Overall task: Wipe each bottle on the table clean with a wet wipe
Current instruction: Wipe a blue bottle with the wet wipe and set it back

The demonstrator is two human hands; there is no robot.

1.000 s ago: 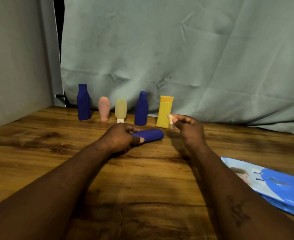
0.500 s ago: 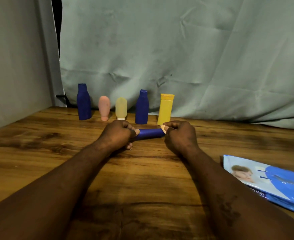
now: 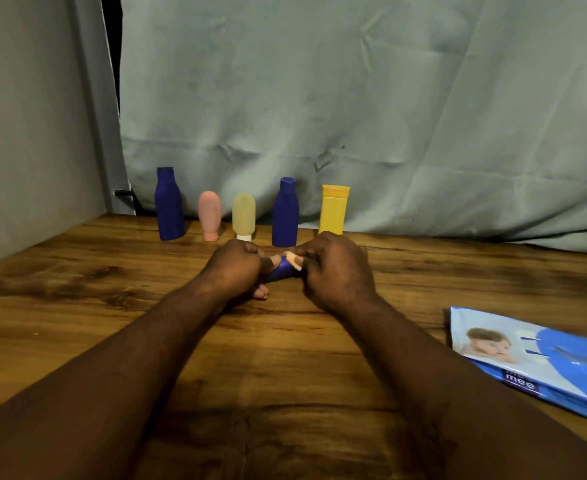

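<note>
Frame centre: your left hand (image 3: 236, 268) and right hand (image 3: 333, 275) each curl closed round the bottle (image 3: 280, 271) — hold the left steady, stroke lengthwise with the right; no wipe is discernible.

Both bare forearms reach forward over the bench (image 3: 77, 306) and meet near its middle. The left hand (image 3: 236, 268) curls round one end of a small blue bottle (image 3: 281, 272); the right hand (image 3: 337, 271) grips the other end, knuckles up.
</note>
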